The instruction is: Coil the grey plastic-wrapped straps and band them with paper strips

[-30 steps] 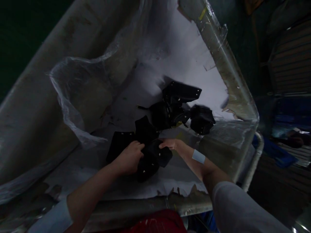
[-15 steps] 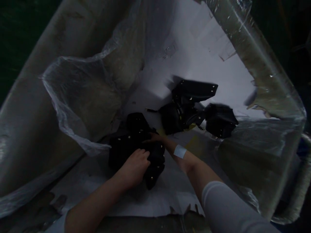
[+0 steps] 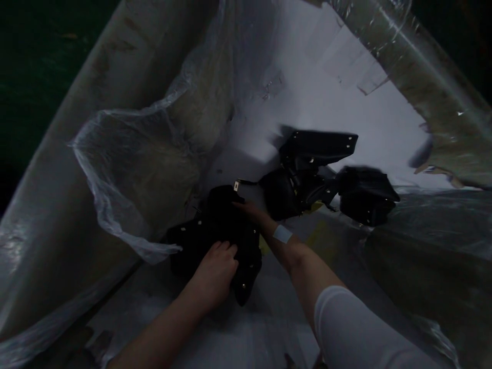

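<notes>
Several black bags with small shiny metal studs lie in a large lined bin, and the dim light blurs their outlines. My left hand (image 3: 217,266) is closed, its fingers curled over the near side of a black bag (image 3: 188,243) at lower centre. Just beyond it, my right hand (image 3: 251,211) reaches in from the right and grips the small black bag (image 3: 221,200) at the back of this heap. One finger shows along its edge; the rest are hidden in the dark material. A strap with a metal end (image 3: 236,185) lies just behind that hand.
More black bags (image 3: 325,143) lie right of centre, another (image 3: 367,192) farther right. Clear plastic film (image 3: 126,113) hangs in folds on the left. Torn white lining (image 3: 330,66) covers the bin floor. The bin's thick wall (image 3: 407,46) rises at the upper right.
My right hand has moved a little farther back over the heap, onto the small bag. My left hand stays on the near bag. The camera view has shifted slightly.
</notes>
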Motion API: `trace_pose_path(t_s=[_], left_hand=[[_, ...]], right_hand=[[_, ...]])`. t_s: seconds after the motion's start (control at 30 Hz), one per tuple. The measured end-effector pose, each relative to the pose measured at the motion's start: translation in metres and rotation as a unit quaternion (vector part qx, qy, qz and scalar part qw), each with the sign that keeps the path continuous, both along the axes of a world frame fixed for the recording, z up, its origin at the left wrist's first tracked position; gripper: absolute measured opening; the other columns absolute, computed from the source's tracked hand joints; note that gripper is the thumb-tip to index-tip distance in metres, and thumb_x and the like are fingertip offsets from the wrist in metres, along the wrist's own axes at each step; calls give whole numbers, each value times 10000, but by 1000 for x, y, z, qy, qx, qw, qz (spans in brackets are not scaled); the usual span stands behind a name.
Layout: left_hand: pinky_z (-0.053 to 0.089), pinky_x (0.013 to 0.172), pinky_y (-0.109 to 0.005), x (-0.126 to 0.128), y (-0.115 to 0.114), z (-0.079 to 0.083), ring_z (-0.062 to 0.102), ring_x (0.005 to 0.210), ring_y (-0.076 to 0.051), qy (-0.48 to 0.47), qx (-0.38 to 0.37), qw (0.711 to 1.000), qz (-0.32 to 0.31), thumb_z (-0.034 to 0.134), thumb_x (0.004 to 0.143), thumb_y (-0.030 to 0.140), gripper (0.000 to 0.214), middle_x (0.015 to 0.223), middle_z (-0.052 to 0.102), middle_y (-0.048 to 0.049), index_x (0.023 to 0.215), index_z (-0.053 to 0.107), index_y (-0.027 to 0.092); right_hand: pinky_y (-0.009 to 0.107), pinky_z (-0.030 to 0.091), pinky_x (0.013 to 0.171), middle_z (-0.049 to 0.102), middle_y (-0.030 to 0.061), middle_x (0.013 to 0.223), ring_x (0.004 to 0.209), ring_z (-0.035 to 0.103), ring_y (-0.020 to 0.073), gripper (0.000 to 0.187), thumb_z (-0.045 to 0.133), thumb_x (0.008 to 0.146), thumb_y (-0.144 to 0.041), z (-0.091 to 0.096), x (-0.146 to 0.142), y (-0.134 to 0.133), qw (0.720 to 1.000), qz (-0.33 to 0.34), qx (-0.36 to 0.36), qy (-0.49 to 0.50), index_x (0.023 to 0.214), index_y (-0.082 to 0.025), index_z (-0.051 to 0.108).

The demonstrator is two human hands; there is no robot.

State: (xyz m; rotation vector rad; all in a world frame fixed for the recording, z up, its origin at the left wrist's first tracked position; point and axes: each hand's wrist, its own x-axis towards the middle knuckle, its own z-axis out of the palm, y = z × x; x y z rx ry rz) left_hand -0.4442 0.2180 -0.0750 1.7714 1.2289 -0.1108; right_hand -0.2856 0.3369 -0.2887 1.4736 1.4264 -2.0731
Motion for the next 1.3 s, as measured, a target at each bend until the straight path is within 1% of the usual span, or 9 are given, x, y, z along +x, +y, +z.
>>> trace_pose_path(t_s=[0.13,0.3,0.47,0.63,0.77,0.9,1.07,1.17,1.3], left_hand=[[372,1036,-492,-4,0,-5,545,1065,-295,-4,25,999,27,538,690,47,249,996,663,-109,757,737,182],[81,1177,-606,-7,-1,-13,436,1286,-325,-10,88,994,60,510,705,14,309,1010,679,-81,751,735,220],[91,1193,-582,-2,-5,-17,473,1279,-296,-26,93,994,48,477,692,-18,367,1015,687,-77,781,740,221],[86,1169,-626,-1,-3,-17,483,1263,-305,-23,90,995,37,473,664,-39,399,1006,699,-61,771,738,239],[201,1113,-644,-9,3,-19,571,1109,-319,11,50,998,28,496,627,-14,361,1007,688,-87,748,746,216],[246,1124,-575,-11,6,-18,584,1060,-291,5,31,999,20,485,629,-17,368,1009,665,-108,772,749,196],[475,922,-407,-4,3,-16,597,987,-273,-15,8,1000,13,461,699,-14,327,1009,635,-135,747,722,176],[462,912,-407,-4,3,-18,597,960,-272,-8,21,1000,13,469,692,-17,312,995,635,-127,755,708,174],[432,916,-426,-4,2,-20,600,941,-273,3,22,1000,8,472,707,3,298,1021,628,-130,791,701,175]], right_hand=[[206,451,625,668,14,801,678,574,113,213,711,767,-286,24,-2,11,999,40,-4,-4,905,-124,697],[207,448,663,669,-20,767,715,596,128,217,769,711,-332,77,11,27,992,119,-33,39,831,-157,725],[191,426,652,645,-40,703,674,577,105,165,710,781,-299,102,-3,40,971,220,-40,88,787,-134,704],[188,424,678,639,-33,687,670,558,90,123,653,813,-211,97,-14,36,949,228,-146,160,774,-100,692],[200,421,624,607,-36,654,611,531,90,176,646,812,-286,92,11,27,978,120,-123,118,763,-121,682],[220,458,703,670,6,830,768,600,131,152,694,736,-279,93,42,23,983,29,-114,139,803,-143,688],[316,524,758,680,126,1118,900,658,217,143,664,679,-236,90,48,7,964,-35,-207,163,612,-134,589],[298,535,734,707,109,1047,830,671,185,105,590,741,-193,77,45,-5,989,-48,-126,62,802,-141,657],[315,534,825,676,80,1146,950,661,187,436,596,740,-138,54,46,-12,997,-48,-48,22,1175,-181,604]])
